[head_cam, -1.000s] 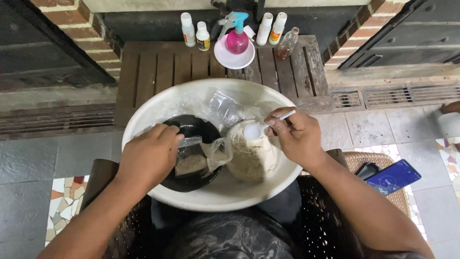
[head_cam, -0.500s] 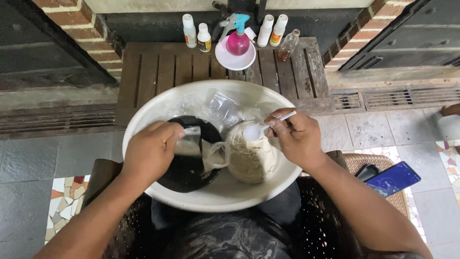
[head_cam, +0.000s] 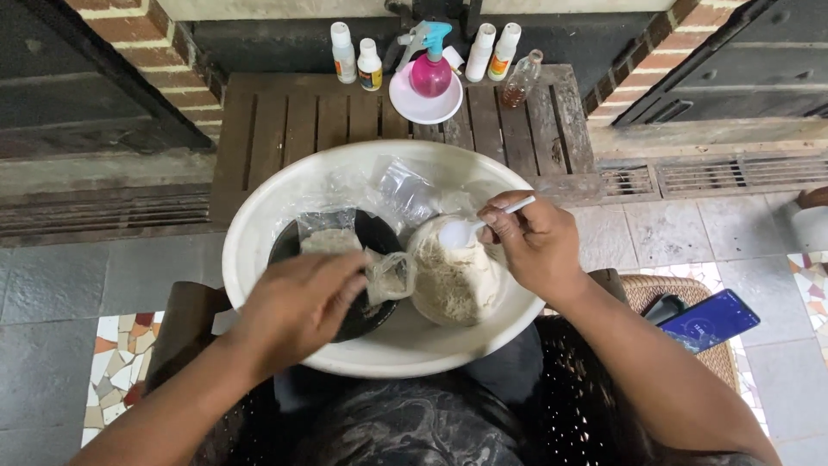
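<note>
Big white basin [head_cam: 285,216] on the lap, just in front of the slatted wooden tabletop [head_cam: 293,121]. Inside the basin: black dish [head_cam: 379,237] at left, bag of pale powder [head_cam: 453,285] at right. Left hand [head_cam: 302,302] pinching a small clear plastic bag [head_cam: 388,274] over the dish, right hand [head_cam: 535,242] gripping a white spoon [head_cam: 461,229] above the powder. Could easily spill if that floppy little bag folds shut mid-scoop

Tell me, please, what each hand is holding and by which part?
Right hand pinches a white spoon by its handle; left hand grips a small plastic bag by its edge.
</note>
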